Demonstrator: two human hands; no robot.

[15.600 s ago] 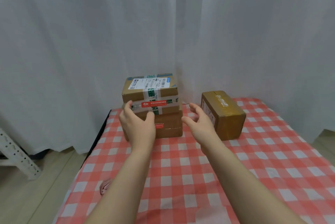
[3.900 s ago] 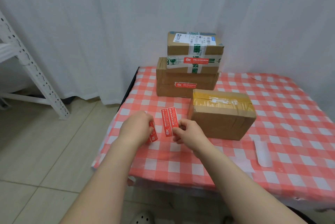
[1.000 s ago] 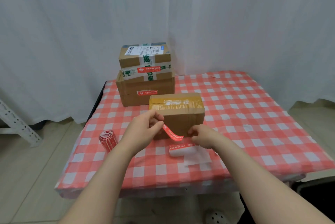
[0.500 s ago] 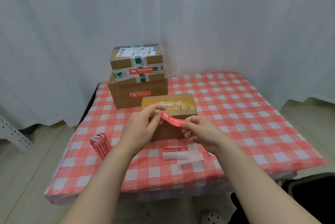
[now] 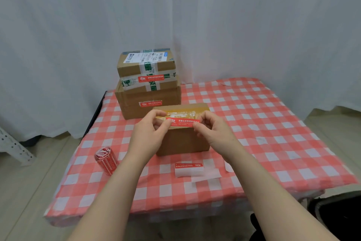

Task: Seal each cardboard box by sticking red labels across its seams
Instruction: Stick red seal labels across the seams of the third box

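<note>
A small cardboard box [image 5: 182,139] stands in the middle of the checked table [image 5: 273,143]. A red label [image 5: 184,121] is stretched flat along the box's top front edge. My left hand [image 5: 150,133] pinches its left end and my right hand [image 5: 212,129] pinches its right end. Behind, two more boxes are stacked: the lower box [image 5: 132,104] and the upper box [image 5: 136,65], each with a red label stuck on its front.
A roll of red labels [image 5: 105,159] lies near the table's left front. Another red label on its white backing [image 5: 189,169] and loose backing paper [image 5: 212,174] lie in front of the box. White curtains hang behind; a metal rack leg [image 5: 13,147] stands at left.
The label has gone from hanging in a curve in front of the box to lying straight along its top front edge. Both hands rose with it.
</note>
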